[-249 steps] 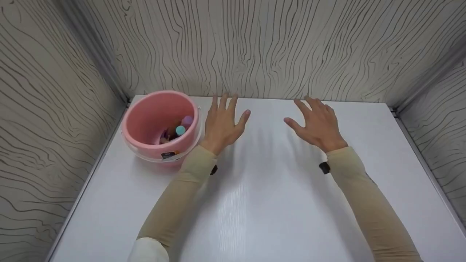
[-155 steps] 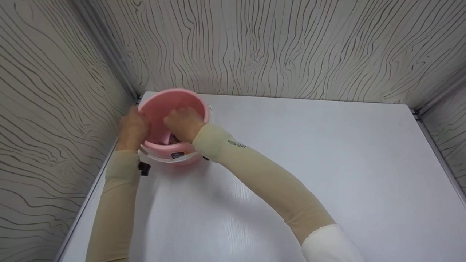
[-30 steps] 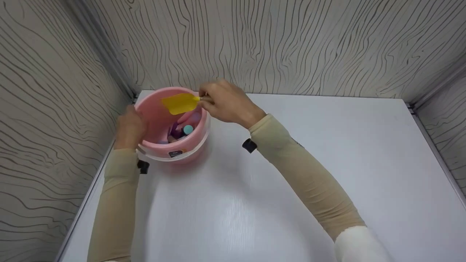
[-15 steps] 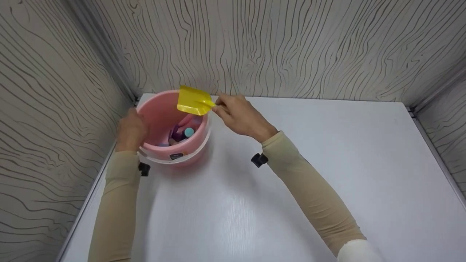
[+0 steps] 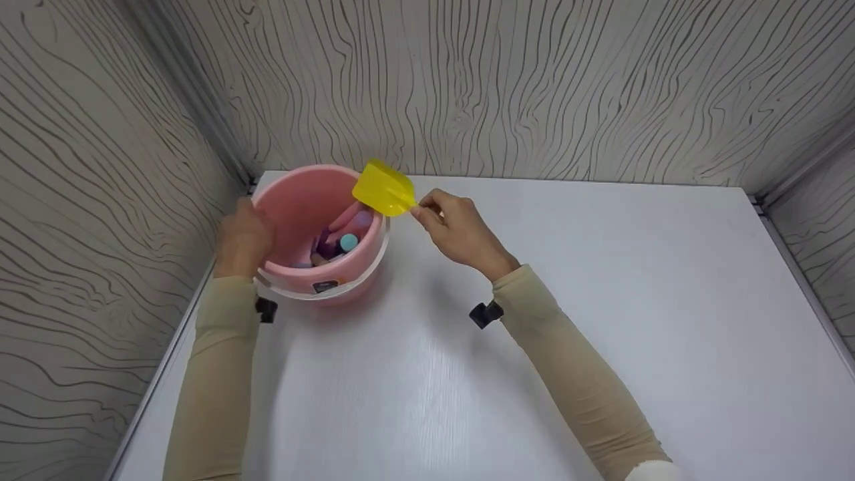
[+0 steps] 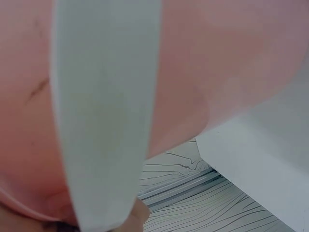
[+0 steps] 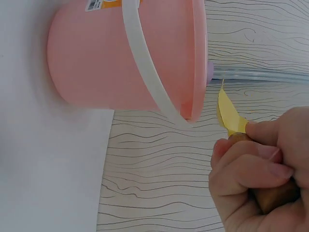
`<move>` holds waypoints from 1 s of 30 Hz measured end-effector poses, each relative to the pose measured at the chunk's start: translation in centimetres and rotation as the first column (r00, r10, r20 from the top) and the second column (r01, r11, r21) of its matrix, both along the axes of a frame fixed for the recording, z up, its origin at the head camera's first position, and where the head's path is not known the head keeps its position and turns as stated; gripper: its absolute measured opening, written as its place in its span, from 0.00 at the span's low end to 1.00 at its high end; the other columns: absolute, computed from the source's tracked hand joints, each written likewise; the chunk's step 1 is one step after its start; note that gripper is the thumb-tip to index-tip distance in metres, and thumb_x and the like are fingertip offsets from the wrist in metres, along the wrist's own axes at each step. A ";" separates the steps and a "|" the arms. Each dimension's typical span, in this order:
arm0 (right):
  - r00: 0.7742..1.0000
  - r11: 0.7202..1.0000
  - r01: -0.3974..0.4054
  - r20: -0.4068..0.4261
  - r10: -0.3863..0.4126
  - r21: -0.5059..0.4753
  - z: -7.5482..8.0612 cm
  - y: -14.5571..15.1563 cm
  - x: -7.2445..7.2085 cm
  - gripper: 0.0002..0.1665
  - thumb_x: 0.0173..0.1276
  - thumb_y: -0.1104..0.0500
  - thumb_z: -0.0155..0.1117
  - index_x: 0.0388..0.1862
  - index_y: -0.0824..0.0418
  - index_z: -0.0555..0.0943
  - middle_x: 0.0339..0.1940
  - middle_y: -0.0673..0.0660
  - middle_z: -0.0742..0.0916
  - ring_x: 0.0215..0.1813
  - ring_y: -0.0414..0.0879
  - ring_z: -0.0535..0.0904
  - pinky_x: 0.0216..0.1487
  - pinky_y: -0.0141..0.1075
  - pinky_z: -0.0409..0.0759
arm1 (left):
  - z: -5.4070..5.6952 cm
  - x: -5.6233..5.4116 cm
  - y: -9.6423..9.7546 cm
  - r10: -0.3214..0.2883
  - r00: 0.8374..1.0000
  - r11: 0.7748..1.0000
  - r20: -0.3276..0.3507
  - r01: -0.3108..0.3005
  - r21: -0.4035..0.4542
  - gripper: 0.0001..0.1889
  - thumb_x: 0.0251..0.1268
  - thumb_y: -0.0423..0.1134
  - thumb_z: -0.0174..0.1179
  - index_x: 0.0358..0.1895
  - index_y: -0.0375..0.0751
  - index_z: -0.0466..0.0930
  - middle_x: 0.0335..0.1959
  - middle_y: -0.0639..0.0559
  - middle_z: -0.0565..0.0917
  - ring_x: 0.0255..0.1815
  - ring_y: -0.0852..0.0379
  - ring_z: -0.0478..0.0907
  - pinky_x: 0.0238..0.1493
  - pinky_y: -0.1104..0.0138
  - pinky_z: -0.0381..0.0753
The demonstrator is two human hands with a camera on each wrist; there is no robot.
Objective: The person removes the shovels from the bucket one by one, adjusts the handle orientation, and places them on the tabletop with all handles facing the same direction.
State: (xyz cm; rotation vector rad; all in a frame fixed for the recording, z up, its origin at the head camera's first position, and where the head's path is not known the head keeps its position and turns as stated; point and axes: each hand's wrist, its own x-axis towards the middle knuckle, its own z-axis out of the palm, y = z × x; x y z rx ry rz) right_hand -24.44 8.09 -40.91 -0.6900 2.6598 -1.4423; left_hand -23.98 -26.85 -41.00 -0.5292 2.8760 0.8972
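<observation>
In the head view, my left hand grips the left rim of a pink bucket at the table's back left. My right hand holds a small shovel by its handle. The yellow blade overlaps the bucket's right rim in this view. The right wrist view shows the fingers curled round the shovel's wooden handle, with the yellow blade outside the bucket's mouth. Inside the bucket lie a turquoise-ended item, a lilac piece and dark purple items, partly covering each other.
A white carrying handle hangs down the bucket's front; it crosses close in front of the left wrist camera. The white table extends to the right and toward me. Wood-patterned panels stand behind and at both sides.
My right hand reached into the bucket earlier and then came up with the shovel. Over the last second it moved right, turning the blade. My left hand came to the rim and stays there.
</observation>
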 end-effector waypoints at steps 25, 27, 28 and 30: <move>0.957 0.979 0.165 0.260 -0.130 -0.118 -6.1 0.6 1.2 0.16 0.91 0.52 0.44 0.54 0.62 0.76 0.41 0.58 0.80 0.38 0.45 0.70 0.39 0.37 0.69 | 0.0 -0.1 0.0 -0.002 1.000 1.000 0.003 0.002 -0.002 0.27 0.89 0.46 0.31 0.76 0.30 0.59 0.50 0.30 0.80 0.43 0.41 0.83 0.36 0.56 0.85; 0.946 0.974 0.178 0.295 -0.131 -0.137 -6.5 0.6 1.3 0.16 0.91 0.53 0.44 0.54 0.62 0.76 0.41 0.58 0.80 0.38 0.45 0.69 0.40 0.37 0.67 | -0.1 -0.1 0.0 -0.004 1.000 1.000 0.001 0.004 -0.011 0.27 0.89 0.46 0.31 0.76 0.30 0.60 0.52 0.29 0.80 0.44 0.40 0.83 0.38 0.54 0.85; 0.941 0.972 0.185 0.311 -0.133 -0.145 -6.7 0.6 1.4 0.16 0.90 0.53 0.45 0.54 0.61 0.77 0.41 0.57 0.81 0.39 0.45 0.69 0.41 0.37 0.67 | -0.1 -0.1 0.0 -0.005 1.000 1.000 -0.001 0.005 -0.016 0.27 0.89 0.46 0.31 0.75 0.29 0.60 0.53 0.28 0.80 0.45 0.39 0.83 0.39 0.52 0.85; 0.931 0.967 0.196 0.342 -0.131 -0.164 -7.1 0.6 1.5 0.16 0.90 0.53 0.46 0.54 0.61 0.78 0.40 0.55 0.81 0.39 0.45 0.69 0.41 0.37 0.66 | -0.1 -0.1 0.0 -0.004 1.000 1.000 0.002 0.004 -0.020 0.26 0.89 0.45 0.31 0.75 0.29 0.59 0.54 0.26 0.79 0.47 0.37 0.83 0.41 0.51 0.85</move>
